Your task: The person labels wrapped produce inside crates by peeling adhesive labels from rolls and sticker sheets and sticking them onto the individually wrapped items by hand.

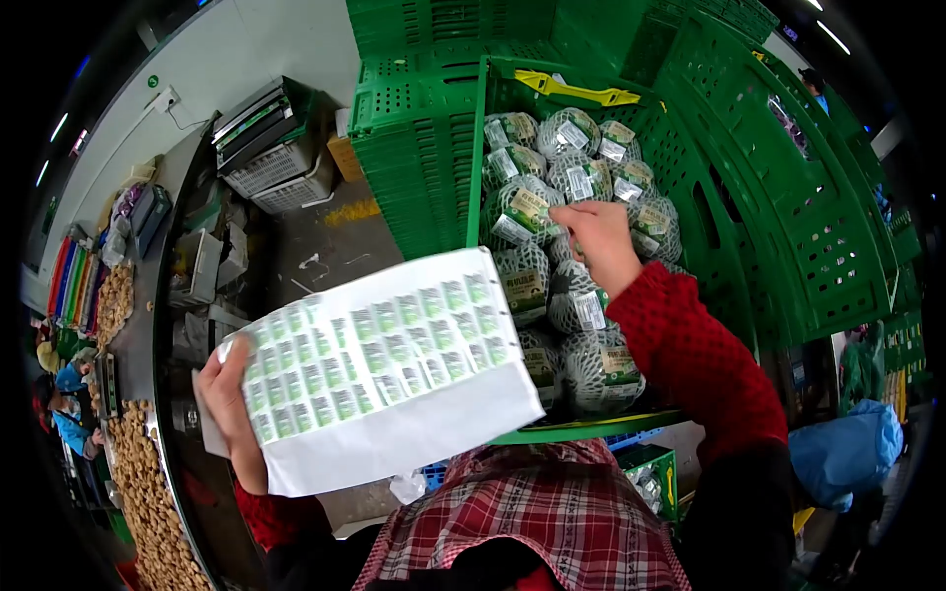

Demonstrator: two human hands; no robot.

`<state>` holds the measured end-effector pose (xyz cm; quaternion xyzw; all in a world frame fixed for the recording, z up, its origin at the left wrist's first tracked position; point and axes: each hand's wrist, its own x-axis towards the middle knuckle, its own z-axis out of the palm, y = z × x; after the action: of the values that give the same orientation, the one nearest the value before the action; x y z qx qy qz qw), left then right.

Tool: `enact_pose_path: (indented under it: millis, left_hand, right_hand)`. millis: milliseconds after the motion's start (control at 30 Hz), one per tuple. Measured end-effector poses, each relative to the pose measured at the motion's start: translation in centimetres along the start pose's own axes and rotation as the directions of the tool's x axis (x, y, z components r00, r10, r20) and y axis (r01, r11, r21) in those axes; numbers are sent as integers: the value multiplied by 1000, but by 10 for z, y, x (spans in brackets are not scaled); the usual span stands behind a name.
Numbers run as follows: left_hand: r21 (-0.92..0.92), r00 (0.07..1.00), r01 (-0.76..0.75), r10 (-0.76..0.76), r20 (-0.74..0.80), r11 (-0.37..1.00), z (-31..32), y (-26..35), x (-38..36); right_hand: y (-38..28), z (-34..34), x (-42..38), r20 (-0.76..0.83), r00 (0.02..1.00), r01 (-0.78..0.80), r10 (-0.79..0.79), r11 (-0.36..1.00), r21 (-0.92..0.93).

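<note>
My left hand (233,399) grips the edge of a white sheet of stickers (424,419), held tilted in front of the crate. Rows of small green and white stickers cover much of the sheet. Over the green crate (581,431) reaches my right hand (598,236), thumb and forefinger pinched beside the label of a net-wrapped vegetable pack (525,209). Whatever is between those fingertips is too small to make out. Several similar packs in white foam netting fill the crate, among them one near the front (599,379). Many carry a printed label and a white sticker.
Stacked green crates (414,148) stand behind and to the left, and a perforated crate wall (798,187) rises at the right. A counter (182,394) with piles of brown produce (143,483) runs along the left. A blue bag (847,448) lies at right.
</note>
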<state>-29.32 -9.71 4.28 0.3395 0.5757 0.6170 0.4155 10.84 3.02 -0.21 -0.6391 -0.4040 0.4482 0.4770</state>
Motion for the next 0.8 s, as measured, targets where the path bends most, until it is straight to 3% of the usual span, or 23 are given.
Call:
enact_pose_path:
  millis: [67, 100, 133, 167, 200, 267, 300, 333, 400, 467, 500, 533, 600, 633, 667, 700, 733, 767, 800]
  left_hand:
    - [-23, 998, -56, 56, -23, 998, -20, -5, 0]
    - [-37, 997, -56, 54, -51, 998, -26, -6, 2]
    - [-47, 996, -51, 48, -79, 998, -31, -7, 2]
    - [-29, 997, 2, -4, -76, 1000, -29, -1, -2]
    - [-24, 997, 17, -19, -76, 1000, -33, -4, -2]
    - [-13, 996, -46, 44, -80, 999, -55, -12, -2]
    - [45, 989, -42, 48, -138, 998, -69, -15, -2]
    - [98, 984, 14, 4, -181, 995, -85, -17, 0]
    - [97, 974, 41, -19, -225, 994, -81, -13, -6]
    - [293, 906, -108, 215, -364, 950, -100, -35, 7]
    - [360, 942, -44, 158, -297, 932, -106, -34, 9]
    - [354, 951, -29, 135, -279, 935, -105, -35, 10]
    - [355, 961, -8, 106, -256, 935, -100, -33, 11]
    - [244, 966, 52, 13, -257, 968, -95, -29, 12]
    - [129, 964, 121, -85, -253, 984, -93, -28, 12]
    - [268, 956, -103, 169, -239, 958, -129, -49, 24]
    - [459, 930, -228, 332, -157, 859, -145, -57, 25]
    - [340, 946, -74, 173, -273, 938, -125, -42, 16]
    - [204, 931, 81, -1, -366, 976, -101, -26, 5]
  right_hand:
    - [14, 14, 16, -79, 997, -16, 13, 999, -34]
    - [32, 23, 31, -97, 990, 95, -104, 991, -94]
    - [57, 24, 57, -50, 930, 302, -365, 833, -465]
    - [51, 25, 60, -11, 909, 318, -416, 712, -626]
    - [45, 24, 61, 42, 885, 329, -464, 560, -760]
    - [26, 12, 45, 35, 894, 256, -447, 445, -858]
    - [28, -7, 46, 71, 936, 282, -345, 613, -738]
    - [14, -10, 23, 70, 985, 165, -157, 749, -641]
    - [12, -6, -26, 180, 981, 117, -77, 968, -222]
    - [20, 3, -50, 208, 976, -18, 66, 974, -225]
    - [37, 6, -47, 254, 967, 98, -16, 945, -313]
    - [50, 9, -39, 319, 929, 334, -186, 792, -511]
    - [56, 19, -32, 380, 865, 499, -327, 486, -717]
    - [47, 21, -35, 385, 838, 502, -386, 273, -820]
    - [41, 15, -38, 387, 841, 501, -379, 272, -822]
    - [37, 1, -43, 377, 891, 452, -253, 430, -781]
    - [30, -8, -47, 383, 915, 383, -125, 567, -729]
    - [18, -12, -66, 382, 921, 178, 68, 801, -572]
    - [12, -14, -81, 395, 878, -68, 269, 888, -454]
